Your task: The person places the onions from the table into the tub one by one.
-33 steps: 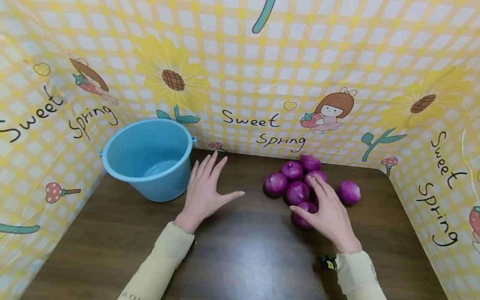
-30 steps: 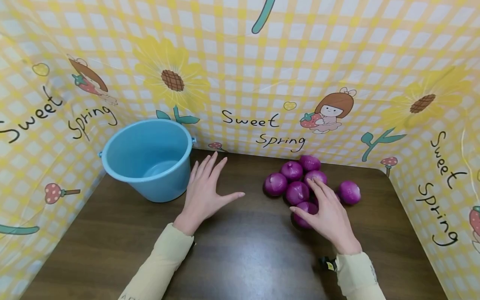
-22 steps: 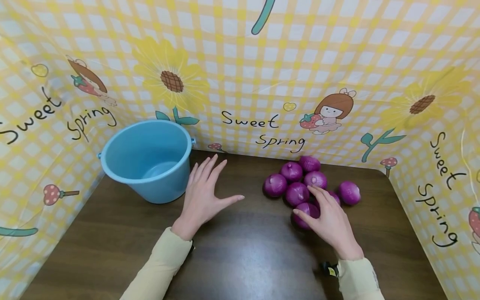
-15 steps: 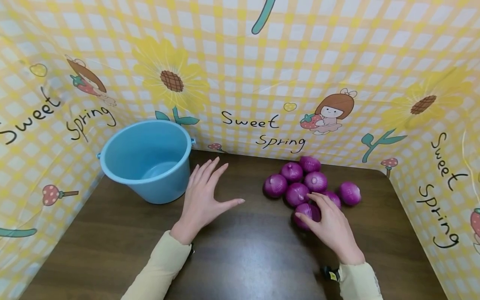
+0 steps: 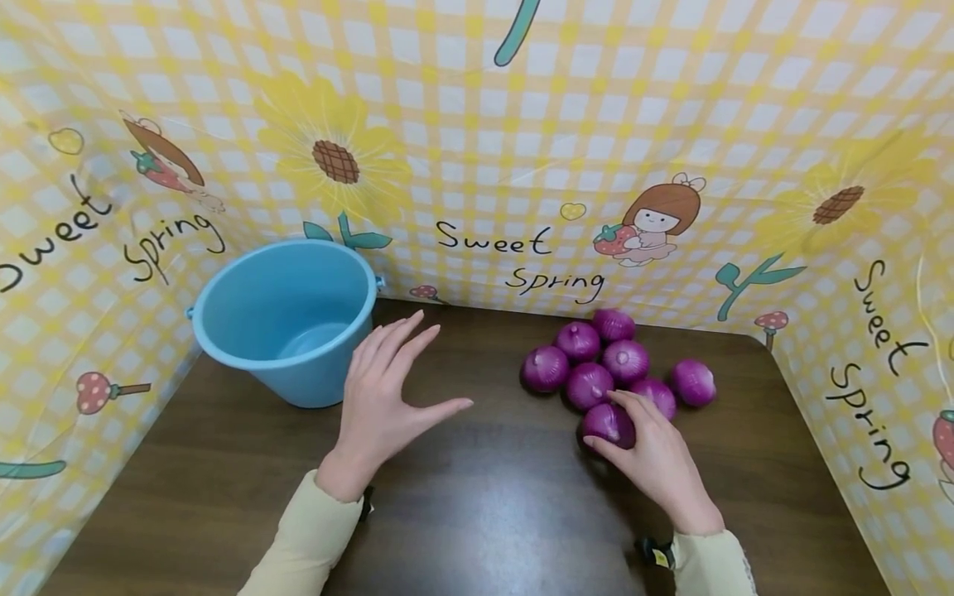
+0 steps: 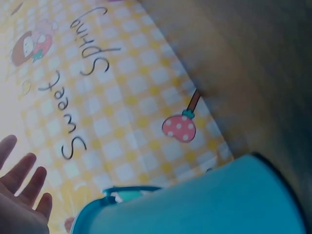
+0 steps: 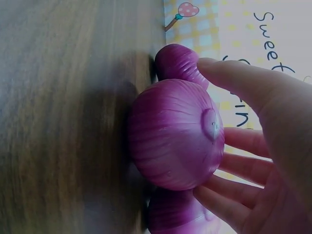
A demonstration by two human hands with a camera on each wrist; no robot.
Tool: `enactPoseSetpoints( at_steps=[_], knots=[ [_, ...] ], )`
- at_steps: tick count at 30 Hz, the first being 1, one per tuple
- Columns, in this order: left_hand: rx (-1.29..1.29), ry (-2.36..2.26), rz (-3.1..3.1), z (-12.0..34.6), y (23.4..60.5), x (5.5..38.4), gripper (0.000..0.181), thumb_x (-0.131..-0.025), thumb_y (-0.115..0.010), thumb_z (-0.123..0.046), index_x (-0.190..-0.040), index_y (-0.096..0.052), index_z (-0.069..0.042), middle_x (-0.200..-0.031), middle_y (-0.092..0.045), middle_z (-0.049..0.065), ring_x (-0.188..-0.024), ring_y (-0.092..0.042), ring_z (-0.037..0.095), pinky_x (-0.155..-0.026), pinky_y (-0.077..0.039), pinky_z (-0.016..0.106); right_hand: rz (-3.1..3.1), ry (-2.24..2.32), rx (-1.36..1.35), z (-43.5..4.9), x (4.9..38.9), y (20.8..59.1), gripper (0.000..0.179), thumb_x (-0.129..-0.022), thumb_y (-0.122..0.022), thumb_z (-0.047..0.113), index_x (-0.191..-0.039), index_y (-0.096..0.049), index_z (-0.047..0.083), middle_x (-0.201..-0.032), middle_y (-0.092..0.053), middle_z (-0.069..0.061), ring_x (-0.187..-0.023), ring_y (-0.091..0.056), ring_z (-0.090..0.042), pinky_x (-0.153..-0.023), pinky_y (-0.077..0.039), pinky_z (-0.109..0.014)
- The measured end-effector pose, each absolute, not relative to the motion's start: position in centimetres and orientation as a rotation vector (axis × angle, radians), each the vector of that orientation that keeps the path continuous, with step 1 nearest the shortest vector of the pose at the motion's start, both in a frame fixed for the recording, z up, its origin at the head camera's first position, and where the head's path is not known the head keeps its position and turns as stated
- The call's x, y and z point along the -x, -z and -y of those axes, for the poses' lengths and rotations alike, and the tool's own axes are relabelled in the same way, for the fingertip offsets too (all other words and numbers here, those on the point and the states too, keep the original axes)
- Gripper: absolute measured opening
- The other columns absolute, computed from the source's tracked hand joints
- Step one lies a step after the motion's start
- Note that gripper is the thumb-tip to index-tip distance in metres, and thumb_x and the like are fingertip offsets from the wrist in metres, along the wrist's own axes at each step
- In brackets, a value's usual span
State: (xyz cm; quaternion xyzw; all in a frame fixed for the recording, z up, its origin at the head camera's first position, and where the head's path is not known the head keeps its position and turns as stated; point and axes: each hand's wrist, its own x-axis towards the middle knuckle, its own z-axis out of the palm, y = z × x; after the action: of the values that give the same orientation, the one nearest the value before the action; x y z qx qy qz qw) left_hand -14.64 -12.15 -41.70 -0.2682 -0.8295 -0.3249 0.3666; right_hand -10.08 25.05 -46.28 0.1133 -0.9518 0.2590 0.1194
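In the head view my right hand (image 5: 656, 457) is at the nearest purple onion (image 5: 607, 426), its thumb on the near side and its fingertips on the far side. The right wrist view shows the thumb (image 7: 234, 78) standing off from this onion (image 7: 175, 134), with the other fingers spread behind it. Whether the fingers touch it I cannot tell. To the left, my left hand (image 5: 376, 406) hovers with thumb and fingers spread, holding nothing, beside a blue bucket (image 5: 313, 382). In the left wrist view its fingertips rise at the lower left, near the bucket (image 6: 209, 204).
Several more onions (image 5: 577, 341) cluster just beyond the nearest one, and a single onion (image 5: 693, 382) lies to their right. The bucket's inside shows bare. A dark wooden table (image 5: 477, 497) lies below, with a yellow checked cloth (image 5: 477, 149) standing round its back and sides.
My right hand has come down and nearer, from over the cluster to around the nearest onion. The left hand has shifted slightly left and nearer to me. The onions and bucket stay put.
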Motion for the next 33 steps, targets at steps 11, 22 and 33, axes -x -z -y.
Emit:
enactPoseSetpoints(
  at_steps=[11,22,33],
  knots=[
    [0.611,0.790,1.992,15.0,40.0,14.3,0.086,-0.073,-0.082,-0.068,-0.132,-0.067,-0.007,-0.141,-0.059,0.012,-0.127,-0.054,0.038,-0.110,-0.037,0.055,2.751,-0.758,-0.377,-25.3,10.2,46.9,0.072,-0.075,-0.094,0.033,-0.133,-0.062,0.005,-0.132,-0.061,-0.014,-0.120,-0.059,-0.033,-0.099,-0.050,-0.053],
    [0.450,0.764,1.920,18.6,39.4,14.4,0.088,-0.069,-0.081,-0.072,-0.123,-0.072,-0.004,-0.134,-0.064,0.014,-0.121,-0.056,0.041,-0.109,-0.036,0.056,2.777,-0.759,-0.381,-25.3,10.0,46.9,0.068,-0.074,-0.094,0.023,-0.132,-0.064,0.006,-0.129,-0.063,-0.014,-0.117,-0.061,-0.034,-0.098,-0.050,-0.053],
    [0.320,0.752,1.899,22.1,39.1,14.7,0.089,-0.067,-0.081,-0.074,-0.121,-0.073,-0.004,-0.131,-0.065,0.016,-0.120,-0.055,0.043,-0.108,-0.035,0.057,2.809,-0.774,-0.371,-25.4,10.0,46.9,0.074,-0.071,-0.096,0.023,-0.135,-0.062,0.007,-0.131,-0.062,-0.014,-0.119,-0.060,-0.034,-0.100,-0.050,-0.053]
  ],
)
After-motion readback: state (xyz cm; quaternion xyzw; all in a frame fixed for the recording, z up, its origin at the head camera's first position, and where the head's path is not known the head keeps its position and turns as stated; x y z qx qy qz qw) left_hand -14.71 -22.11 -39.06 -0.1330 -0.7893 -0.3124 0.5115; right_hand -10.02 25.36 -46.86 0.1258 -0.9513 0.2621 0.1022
